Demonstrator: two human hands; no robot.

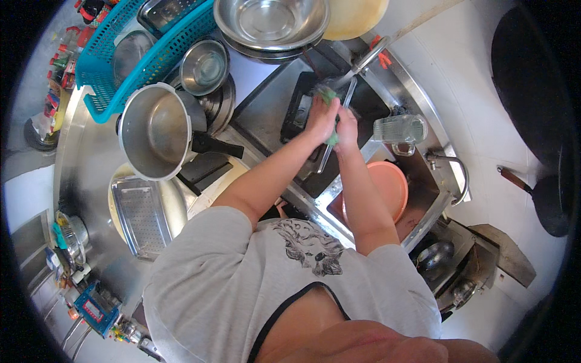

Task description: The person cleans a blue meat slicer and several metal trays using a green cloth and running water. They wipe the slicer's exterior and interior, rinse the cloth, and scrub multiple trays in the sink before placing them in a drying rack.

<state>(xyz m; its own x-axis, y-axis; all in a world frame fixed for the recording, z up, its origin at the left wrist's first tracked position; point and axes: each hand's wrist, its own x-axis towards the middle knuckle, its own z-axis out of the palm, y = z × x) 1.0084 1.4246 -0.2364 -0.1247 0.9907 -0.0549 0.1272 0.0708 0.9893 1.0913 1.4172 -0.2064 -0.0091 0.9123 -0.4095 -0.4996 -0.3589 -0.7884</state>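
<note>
My left hand (322, 119) and my right hand (347, 128) are pressed together over the sink basin, with a wet green cloth (332, 137) held between them. The cloth pokes out above and below the palms. Water runs from the metal faucet (370, 56) onto its upper end and splashes at the fingertips. Beneath the hands, a black tray (295, 97) and a clear-edged flat lid or panel (323, 159) lie in the basin, partly hidden by the hands and left forearm.
A glass mug (397, 129) lies on its side by the right basin, which holds a pink plastic basin (394, 186). On the left are a pressure cooker pot (156, 131), a perforated tray in a clear container (143, 213) and a teal basket (102, 97). Steel bowls (272, 22) stand at the back.
</note>
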